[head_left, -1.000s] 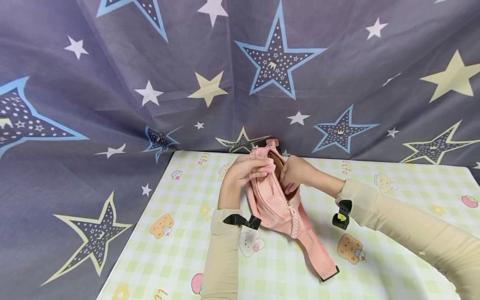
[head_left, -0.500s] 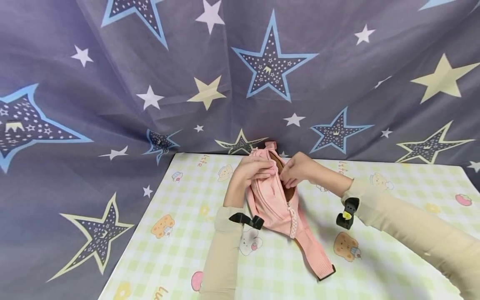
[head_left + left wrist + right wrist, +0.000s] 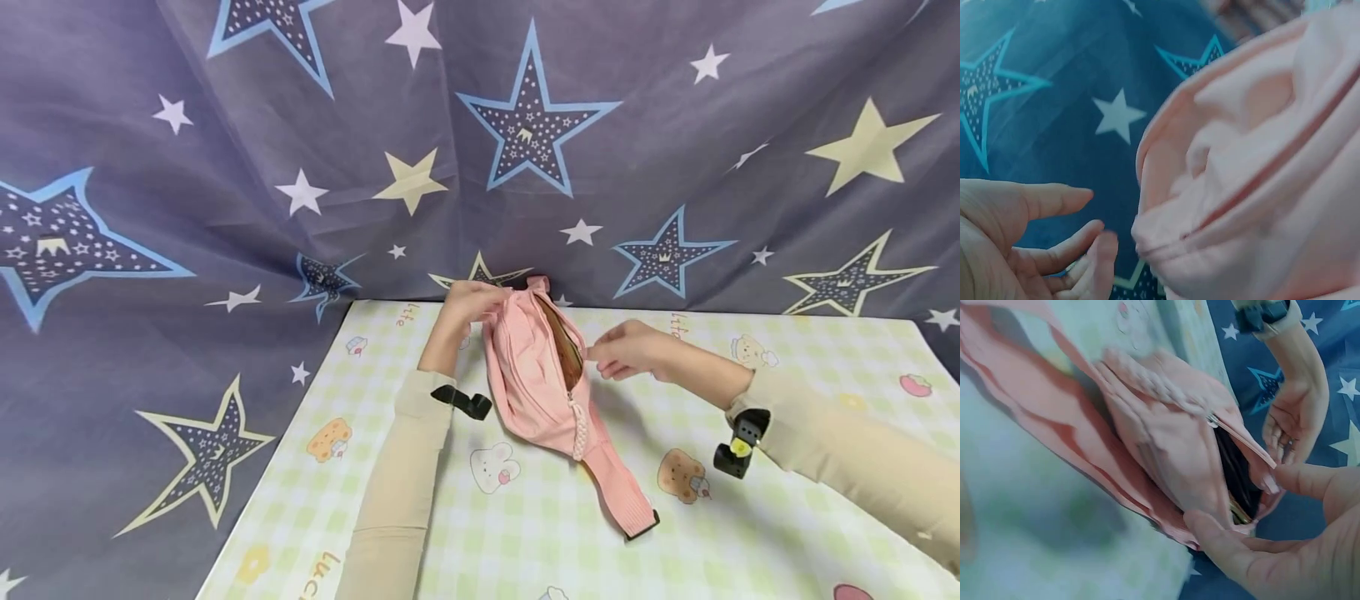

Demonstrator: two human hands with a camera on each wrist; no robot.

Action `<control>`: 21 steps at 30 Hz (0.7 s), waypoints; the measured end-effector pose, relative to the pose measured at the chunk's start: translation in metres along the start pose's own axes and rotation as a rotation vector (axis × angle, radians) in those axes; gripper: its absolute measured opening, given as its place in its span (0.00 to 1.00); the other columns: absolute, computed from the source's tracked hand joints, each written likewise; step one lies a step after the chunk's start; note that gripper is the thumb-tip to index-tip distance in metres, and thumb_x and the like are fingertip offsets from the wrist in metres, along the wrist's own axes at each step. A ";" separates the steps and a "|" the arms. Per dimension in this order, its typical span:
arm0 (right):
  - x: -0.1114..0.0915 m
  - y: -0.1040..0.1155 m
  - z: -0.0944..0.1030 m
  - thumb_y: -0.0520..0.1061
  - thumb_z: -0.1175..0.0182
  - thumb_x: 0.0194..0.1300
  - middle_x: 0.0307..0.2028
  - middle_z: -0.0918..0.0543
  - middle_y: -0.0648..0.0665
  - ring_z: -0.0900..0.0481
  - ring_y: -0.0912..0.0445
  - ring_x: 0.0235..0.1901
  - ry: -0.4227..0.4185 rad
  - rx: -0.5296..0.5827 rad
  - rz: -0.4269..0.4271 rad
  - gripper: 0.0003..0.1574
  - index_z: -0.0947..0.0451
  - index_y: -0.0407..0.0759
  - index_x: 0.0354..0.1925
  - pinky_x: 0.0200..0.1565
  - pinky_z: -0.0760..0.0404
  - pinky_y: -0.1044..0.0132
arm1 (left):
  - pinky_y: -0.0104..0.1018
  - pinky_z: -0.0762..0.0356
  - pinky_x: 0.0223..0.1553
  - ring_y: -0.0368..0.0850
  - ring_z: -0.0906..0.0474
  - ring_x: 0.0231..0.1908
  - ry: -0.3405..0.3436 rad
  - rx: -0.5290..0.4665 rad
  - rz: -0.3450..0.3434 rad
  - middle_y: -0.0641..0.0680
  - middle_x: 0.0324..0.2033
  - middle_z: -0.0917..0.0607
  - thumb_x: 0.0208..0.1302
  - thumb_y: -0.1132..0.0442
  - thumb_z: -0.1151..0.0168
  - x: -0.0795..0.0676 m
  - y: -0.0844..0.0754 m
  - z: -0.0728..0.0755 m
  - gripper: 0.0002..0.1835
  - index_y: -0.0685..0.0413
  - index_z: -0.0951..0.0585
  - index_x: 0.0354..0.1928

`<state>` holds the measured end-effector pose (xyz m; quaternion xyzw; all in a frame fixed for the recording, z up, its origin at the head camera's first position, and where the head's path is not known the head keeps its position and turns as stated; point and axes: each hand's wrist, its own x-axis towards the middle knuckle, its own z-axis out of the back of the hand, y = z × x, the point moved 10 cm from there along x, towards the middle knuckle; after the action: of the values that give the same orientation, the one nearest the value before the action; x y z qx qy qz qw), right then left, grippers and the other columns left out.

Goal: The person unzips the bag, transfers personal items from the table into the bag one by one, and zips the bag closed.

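Observation:
A pink waist bag [image 3: 525, 367] lies at the back of the table, its main zip undone along the right side. Brownish material [image 3: 567, 354] shows inside the opening; what it is cannot be made out. A braided zip pull [image 3: 580, 429] hangs at the near end of the zip. My left hand [image 3: 468, 304] is at the bag's far left corner; the left wrist view shows its fingers [image 3: 1100, 256] loosely spread, apart from the fabric [image 3: 1260, 262]. My right hand [image 3: 633, 350] is at the bag's right edge, with extended fingers and thumb [image 3: 1207, 534] by the opening.
A pink strap [image 3: 618, 496] with a black buckle end [image 3: 642, 527] trails toward the front. The table [image 3: 360, 467] has a green checked cover with printed bears. A dark star-patterned curtain [image 3: 495, 225] rises directly behind the table's back edge.
My right hand has come out of the bag's opening and moved right to its edge. My left hand has let go of the zip's edge and moved up and left.

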<state>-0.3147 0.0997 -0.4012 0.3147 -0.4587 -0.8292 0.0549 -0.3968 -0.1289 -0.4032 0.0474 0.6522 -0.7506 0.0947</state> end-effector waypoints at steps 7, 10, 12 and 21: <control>-0.007 -0.023 -0.025 0.54 0.37 0.59 0.37 0.20 0.43 0.22 0.53 0.40 0.023 -0.029 -0.022 0.36 0.30 0.27 0.54 0.53 0.21 0.56 | 0.45 0.32 0.63 0.52 0.28 0.57 -0.037 0.088 -0.018 0.56 0.48 0.18 0.53 0.60 0.32 0.019 0.006 0.010 0.13 0.61 0.15 0.39; -0.007 -0.028 -0.033 0.54 0.35 0.57 0.39 0.20 0.42 0.20 0.52 0.40 0.009 -0.022 -0.031 0.33 0.28 0.29 0.50 0.54 0.21 0.54 | 0.43 0.31 0.63 0.52 0.27 0.56 -0.020 0.091 -0.012 0.57 0.47 0.18 0.53 0.59 0.32 0.029 0.013 0.004 0.15 0.62 0.16 0.40; -0.006 -0.030 -0.036 0.53 0.34 0.56 0.36 0.19 0.42 0.20 0.53 0.38 0.001 -0.016 -0.033 0.28 0.25 0.31 0.45 0.52 0.20 0.55 | 0.44 0.30 0.62 0.53 0.26 0.55 -0.005 0.097 -0.002 0.58 0.47 0.18 0.54 0.59 0.32 0.035 0.018 0.000 0.16 0.62 0.17 0.41; -0.002 -0.032 -0.043 0.52 0.29 0.50 0.24 0.20 0.46 0.21 0.56 0.27 -0.018 -0.021 -0.005 0.20 0.22 0.37 0.29 0.40 0.16 0.63 | 0.43 0.34 0.65 0.51 0.31 0.60 0.124 0.194 0.098 0.58 0.58 0.25 0.53 0.51 0.32 0.056 0.033 -0.015 0.28 0.63 0.21 0.52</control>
<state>-0.2817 0.0876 -0.4423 0.3080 -0.4497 -0.8368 0.0520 -0.4461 -0.1226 -0.4483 0.1346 0.5781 -0.8002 0.0856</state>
